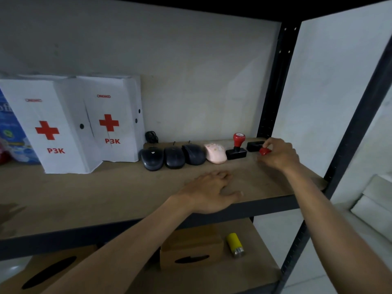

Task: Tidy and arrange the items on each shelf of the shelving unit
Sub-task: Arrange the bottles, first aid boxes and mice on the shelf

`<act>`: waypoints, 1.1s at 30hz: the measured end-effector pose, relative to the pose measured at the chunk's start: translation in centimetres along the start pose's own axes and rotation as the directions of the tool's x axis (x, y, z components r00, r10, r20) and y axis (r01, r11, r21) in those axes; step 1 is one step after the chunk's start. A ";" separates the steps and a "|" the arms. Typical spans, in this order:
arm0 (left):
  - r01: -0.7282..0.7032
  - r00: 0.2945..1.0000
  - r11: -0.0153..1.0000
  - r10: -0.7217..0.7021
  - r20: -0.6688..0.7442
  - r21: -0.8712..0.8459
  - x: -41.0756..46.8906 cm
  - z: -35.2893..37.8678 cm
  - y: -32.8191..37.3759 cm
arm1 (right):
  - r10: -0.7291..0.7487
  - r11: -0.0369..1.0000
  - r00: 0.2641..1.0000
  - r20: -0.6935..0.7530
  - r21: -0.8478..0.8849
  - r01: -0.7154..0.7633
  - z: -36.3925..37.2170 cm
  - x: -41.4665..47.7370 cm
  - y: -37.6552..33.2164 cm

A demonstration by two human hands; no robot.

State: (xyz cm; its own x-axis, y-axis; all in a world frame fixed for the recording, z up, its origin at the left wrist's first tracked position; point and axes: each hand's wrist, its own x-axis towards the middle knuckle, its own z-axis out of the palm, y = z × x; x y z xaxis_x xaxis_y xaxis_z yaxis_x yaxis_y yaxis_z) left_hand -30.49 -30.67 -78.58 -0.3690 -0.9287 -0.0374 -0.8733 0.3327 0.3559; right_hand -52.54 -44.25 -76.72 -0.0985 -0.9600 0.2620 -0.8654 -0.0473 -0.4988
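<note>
Red-knobbed stamp (264,151) at the far right end of the shelf board (106,194), close to the back wall, tipped toward the front: black base turned to the wall, knob turned to the viewer. Knob gripped by the right hand (277,154), fingers and thumb curled round it; contact between base and board not discernible.

Just left of it, and apart from it, an upright stamp (237,148) of the same kind, red handle above a black base. Further left, a tight side-by-side row: pink mouse (216,153) beside the upright stamp, then three dark mice (174,158). Behind the leftmost mouse, a coiled black cable (151,137) against the wall.

Left of the row, two white first-aid boxes, each with a red cross and "P3K": right box (110,119) just beside the leftmost mouse, left box (42,128) set further forward. At the left edge, a blue package (10,134), partly cut off.

Left hand (209,192) palm down on the bare board near its front edge, fingers extended and relaxed, holding nothing, well apart from the row.

Black metal upright (275,81) at the back right corner.

On the lower shelf, a yellow cylinder (234,244) with a metal end, lying beside a wooden tissue box (191,247); another tissue box (48,270) at lower left.
</note>
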 end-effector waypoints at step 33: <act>-0.001 1.000 1.000 0.001 -0.018 0.002 0.5 0.3 -0.4 | -0.073 0.992 0.994 -0.087 0.098 0.081 -0.1 2.5 -3.0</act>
State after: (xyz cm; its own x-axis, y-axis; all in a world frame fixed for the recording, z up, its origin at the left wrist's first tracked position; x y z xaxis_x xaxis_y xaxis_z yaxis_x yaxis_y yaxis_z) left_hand -30.44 -31.19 -79.03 -0.3640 -0.9312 -0.0198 -0.8735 0.3340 0.3541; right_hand -50.26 -46.51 -74.47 -0.0775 -0.9265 0.3683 -0.8181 -0.1520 -0.5546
